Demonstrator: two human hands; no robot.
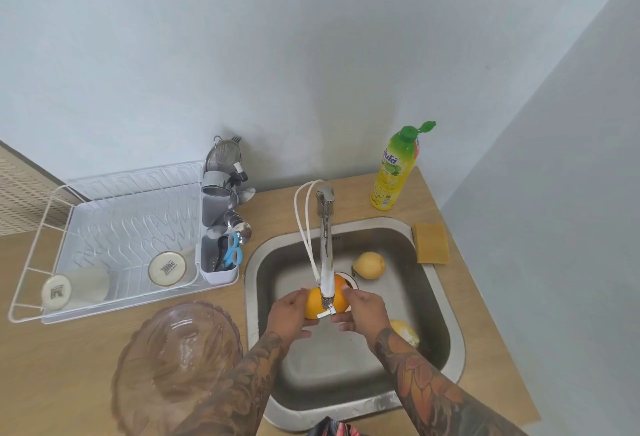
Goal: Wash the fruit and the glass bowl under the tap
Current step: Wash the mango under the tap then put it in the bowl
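1. Forearms reach in from the near edge, and both hands meet at the orange [325, 298], which sits over the sink [446, 342] right under the tap [326, 255] spout.
2. Left hand [289, 314] curls its grip round the orange's left side; right hand [363, 309] curls round its right side, so both grips are closed on the fruit.
3. Whether water is running I cannot tell.
4. To do this step well, I would turn the orange between the palms so every side passes under the spout, keeping it low over the sink to limit splashing.
5. Pear [369, 264] lies in the sink beyond the tap; a lemon [406, 331] lies in the sink right of it, partly behind the right forearm.
6. Glass bowl [173, 366] waits on the bench [69, 359] left of the sink.
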